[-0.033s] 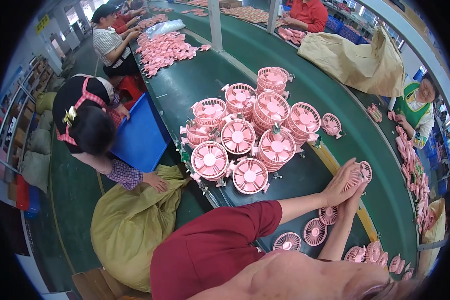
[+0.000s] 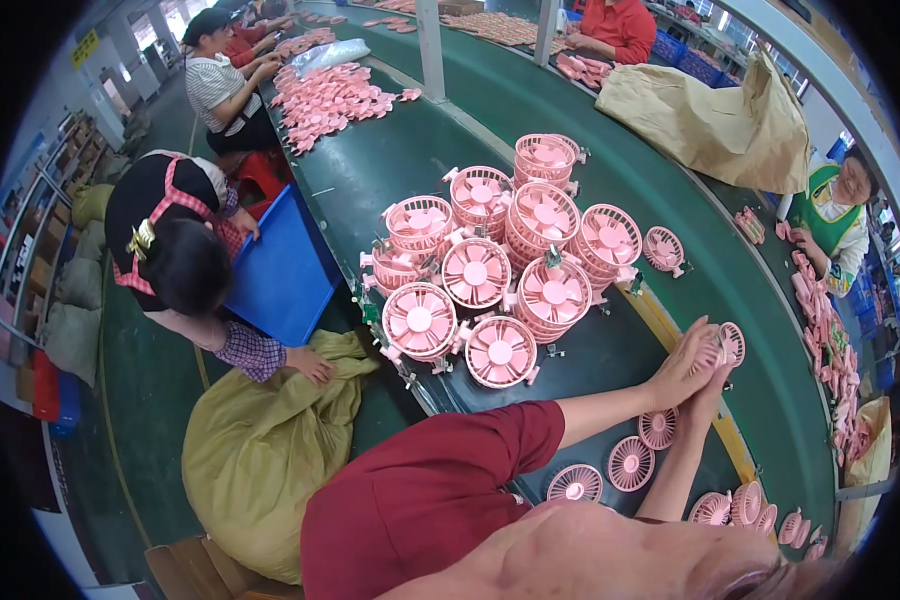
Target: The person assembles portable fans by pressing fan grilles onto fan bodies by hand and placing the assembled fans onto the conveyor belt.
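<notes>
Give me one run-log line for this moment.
left hand: on pink part | right hand: same part | fans: grouped on bench

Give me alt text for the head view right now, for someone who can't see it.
The left hand and right hand hold a pink fan part together. Clustered pink fan housings stand to their left, pink grilles lie nearer the wearer, and a co-worker touches a blue tray and olive sack.
</notes>
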### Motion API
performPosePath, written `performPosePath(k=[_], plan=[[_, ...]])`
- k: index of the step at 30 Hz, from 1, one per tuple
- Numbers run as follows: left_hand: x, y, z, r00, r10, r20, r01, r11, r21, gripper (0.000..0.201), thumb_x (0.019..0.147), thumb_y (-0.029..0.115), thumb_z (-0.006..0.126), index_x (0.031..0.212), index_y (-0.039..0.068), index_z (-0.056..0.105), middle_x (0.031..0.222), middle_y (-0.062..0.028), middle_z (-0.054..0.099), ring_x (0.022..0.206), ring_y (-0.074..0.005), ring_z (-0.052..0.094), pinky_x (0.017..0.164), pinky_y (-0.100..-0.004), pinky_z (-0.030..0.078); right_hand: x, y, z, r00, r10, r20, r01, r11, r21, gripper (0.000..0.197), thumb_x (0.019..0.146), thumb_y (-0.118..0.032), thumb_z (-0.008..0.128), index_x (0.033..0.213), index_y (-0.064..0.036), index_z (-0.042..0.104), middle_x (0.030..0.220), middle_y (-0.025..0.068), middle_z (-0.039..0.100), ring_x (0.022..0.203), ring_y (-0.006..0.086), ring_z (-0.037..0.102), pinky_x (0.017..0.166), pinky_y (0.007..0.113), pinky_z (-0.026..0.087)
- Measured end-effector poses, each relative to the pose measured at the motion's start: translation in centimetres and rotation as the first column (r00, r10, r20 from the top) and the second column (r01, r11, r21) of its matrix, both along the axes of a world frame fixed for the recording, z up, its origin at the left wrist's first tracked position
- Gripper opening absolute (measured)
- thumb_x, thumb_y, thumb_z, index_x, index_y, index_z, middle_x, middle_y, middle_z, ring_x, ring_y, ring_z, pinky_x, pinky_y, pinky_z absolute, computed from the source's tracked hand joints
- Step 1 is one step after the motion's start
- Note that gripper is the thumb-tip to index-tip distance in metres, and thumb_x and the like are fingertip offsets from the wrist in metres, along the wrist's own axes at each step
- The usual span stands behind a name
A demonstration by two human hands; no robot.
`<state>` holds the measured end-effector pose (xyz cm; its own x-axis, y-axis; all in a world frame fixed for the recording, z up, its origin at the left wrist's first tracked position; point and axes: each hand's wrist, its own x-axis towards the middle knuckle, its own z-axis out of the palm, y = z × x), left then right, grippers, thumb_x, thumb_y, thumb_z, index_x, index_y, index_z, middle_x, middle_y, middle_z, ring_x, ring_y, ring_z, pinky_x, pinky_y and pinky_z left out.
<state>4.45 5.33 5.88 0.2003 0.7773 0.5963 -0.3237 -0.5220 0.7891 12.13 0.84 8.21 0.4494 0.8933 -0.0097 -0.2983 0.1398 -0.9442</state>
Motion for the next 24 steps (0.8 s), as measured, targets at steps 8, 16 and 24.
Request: performPosePath(k=[8, 16, 24], plan=[[0.7, 2.2, 0.7, 0.647, -0.332, 0.686, 0.734, 0.517, -0.441, 0.032, 0.102, 0.037, 0.04, 0.12, 0.012, 0.048, 0.109, -0.0021, 0.053, 0.103, -0.0111, 0.054, 0.09, -0.027, 0.044, -0.4, 0.5, 0.4, 0.253, -0.23, 0.94, 0.074, 0.973, 0.218, 0.082, 0.091, -0.061, 0.045, 0.145, -0.0016, 0.03, 0.145, 0.0221, 0.036, 0.137, 0.0351, 0.033, 0.111, 0.043, 0.026], [0.3, 0.7, 0.3, 0.929, -0.131, 0.347, 0.241, 0.925, -0.295, 0.026, 0.102, 0.023, 0.039, 0.12, 0.004, 0.043, 0.107, -0.0118, 0.053, 0.104, -0.0212, 0.053, 0.093, -0.0336, 0.042, -2.6, 1.0, 0.8, 0.773, -0.107, 0.626, 0.096, 0.994, 0.052, 0.082, 0.095, -0.067, 0.031, 0.146, -0.0037, 0.027, 0.139, 0.0133, 0.043, 0.124, 0.0265, 0.047, 0.101, 0.035, 0.038], [-0.7, 0.6, 0.4, 0.979, -0.078, 0.186, 0.115, 0.974, -0.197, 0.035, 0.098, 0.019, 0.044, 0.125, -0.001, 0.041, 0.117, -0.0205, 0.052, 0.109, -0.0362, 0.052, 0.096, -0.0399, 0.04, -1.2, 0.7, 0.1, 0.632, -0.105, 0.768, 0.016, 0.992, 0.123, 0.057, 0.102, -0.043, 0.028, 0.143, -0.0032, 0.031, 0.135, 0.0161, 0.047, 0.124, 0.0276, 0.048, 0.104, 0.036, 0.036]])
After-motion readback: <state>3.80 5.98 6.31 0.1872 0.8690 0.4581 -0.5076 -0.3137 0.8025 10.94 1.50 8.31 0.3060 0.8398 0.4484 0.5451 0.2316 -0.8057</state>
